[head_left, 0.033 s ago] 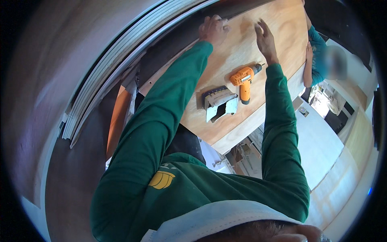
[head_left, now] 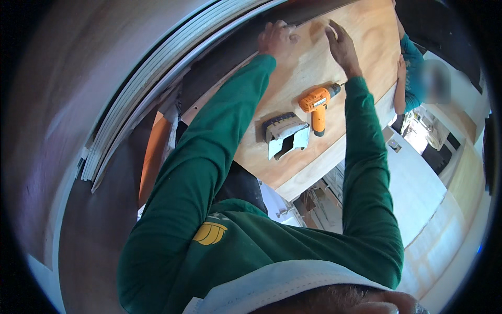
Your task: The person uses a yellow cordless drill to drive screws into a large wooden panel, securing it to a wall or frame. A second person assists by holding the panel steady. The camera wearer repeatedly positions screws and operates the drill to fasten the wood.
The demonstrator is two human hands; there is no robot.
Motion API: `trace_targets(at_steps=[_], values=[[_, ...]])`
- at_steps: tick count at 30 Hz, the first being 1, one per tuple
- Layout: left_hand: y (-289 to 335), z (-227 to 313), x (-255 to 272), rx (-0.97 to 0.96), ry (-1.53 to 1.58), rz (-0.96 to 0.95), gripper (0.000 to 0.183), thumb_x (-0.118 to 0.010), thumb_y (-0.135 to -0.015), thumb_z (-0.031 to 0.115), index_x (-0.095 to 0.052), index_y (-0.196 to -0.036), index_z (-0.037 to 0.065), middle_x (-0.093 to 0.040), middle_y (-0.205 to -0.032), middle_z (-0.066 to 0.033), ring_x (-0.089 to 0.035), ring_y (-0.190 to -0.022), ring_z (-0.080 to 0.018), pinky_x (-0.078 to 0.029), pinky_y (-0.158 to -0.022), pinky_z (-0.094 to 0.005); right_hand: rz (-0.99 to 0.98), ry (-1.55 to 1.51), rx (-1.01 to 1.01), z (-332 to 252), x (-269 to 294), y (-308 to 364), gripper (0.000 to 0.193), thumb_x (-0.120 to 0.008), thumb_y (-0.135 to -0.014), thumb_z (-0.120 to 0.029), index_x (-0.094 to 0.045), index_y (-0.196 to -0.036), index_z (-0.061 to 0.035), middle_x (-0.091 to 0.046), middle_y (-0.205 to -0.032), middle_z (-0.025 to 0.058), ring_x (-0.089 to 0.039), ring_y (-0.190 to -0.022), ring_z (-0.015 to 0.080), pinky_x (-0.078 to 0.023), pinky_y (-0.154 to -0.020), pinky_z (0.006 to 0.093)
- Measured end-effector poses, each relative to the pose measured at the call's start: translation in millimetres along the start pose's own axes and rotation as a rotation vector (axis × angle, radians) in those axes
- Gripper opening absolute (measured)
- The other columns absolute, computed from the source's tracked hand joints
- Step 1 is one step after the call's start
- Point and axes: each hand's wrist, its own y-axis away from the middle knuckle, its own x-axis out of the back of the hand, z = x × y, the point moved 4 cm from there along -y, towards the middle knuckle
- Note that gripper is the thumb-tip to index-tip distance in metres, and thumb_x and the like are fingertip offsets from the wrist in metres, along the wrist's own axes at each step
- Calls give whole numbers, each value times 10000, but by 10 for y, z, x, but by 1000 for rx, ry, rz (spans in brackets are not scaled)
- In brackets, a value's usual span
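Observation:
A broad plywood panel (head_left: 374,39) lies in front of me. My left hand (head_left: 277,41) is at its far left edge, fingers bent and drawn together; whatever they may hold is too small or hidden to tell. To its right, my right hand (head_left: 343,48) is over the panel with fingers stretched out and nothing visible in them. Nearer me, an orange cordless drill (head_left: 316,104) lies on its side, its bit pointing right. Beside the drill stands a small torn cardboard box (head_left: 286,132), its open end facing me.
Several thin sheets (head_left: 112,123) lean in a stack along the left wall. At the panel's right edge, another person's arm (head_left: 401,86) rests against it. A large pale board (head_left: 415,180) lies to the right, and mixed scraps (head_left: 319,199) show below the panel.
My right hand has shifted slightly left and away from me over the panel. My left hand stays nearly in place. The drill and the box have not moved.

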Motion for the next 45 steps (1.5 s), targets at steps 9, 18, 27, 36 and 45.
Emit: trace_targets(at_steps=[9,18,27,36,45], values=[[21,126,-25,-106,-71,11,441,-671,-1001,407,-750,-1332,128,-642,-1333,-108,-610,-1195,-361,-561,-1003,-530,-1095,747,-2,369,-1224,-1666,645,-529,-1074,-519,-512,-1611,-162,-433,-1695,144,-408,-1551,408,-344,-1208,705],[40,95,-17,-156,-131,56,385,-695,-984,372,-768,-1285,144,-662,-1234,-95,-630,-1150,-328,-576,-974,-507,-430,773,363,580,-1524,-1347,337,-582,-1032,-337,-779,-1162,-97,-782,-1139,159,-760,-1044,308,-598,-868,504],[43,50,15,-149,-114,70,374,-683,-974,366,-769,-1237,115,-654,-1272,-98,-614,-1200,-334,-568,-965,-513,-705,885,22,34,-1296,-1233,529,-466,-1119,-418,-606,-1501,-81,-542,-1579,223,-529,-1471,339,-415,-1182,577],[37,290,-206,-163,-15,5,376,-676,-953,336,-776,-1225,96,-655,-1298,-108,-608,-1240,-338,-559,-989,-501,-846,665,86,961,-1000,-1485,434,-535,-1052,-434,-751,-1324,-174,-728,-1354,150,-634,-1344,372,-423,-1110,681],[254,-116,357,71,-153,1,436,-734,-934,539,-841,-1108,153,-753,-1152,-105,-661,-1192,-329,-558,-979,-522,122,-24,-511,462,541,1933,664,-544,-1109,-485,-565,-1475,68,-639,-1407,301,-609,-1334,399,-480,-1120,451]])
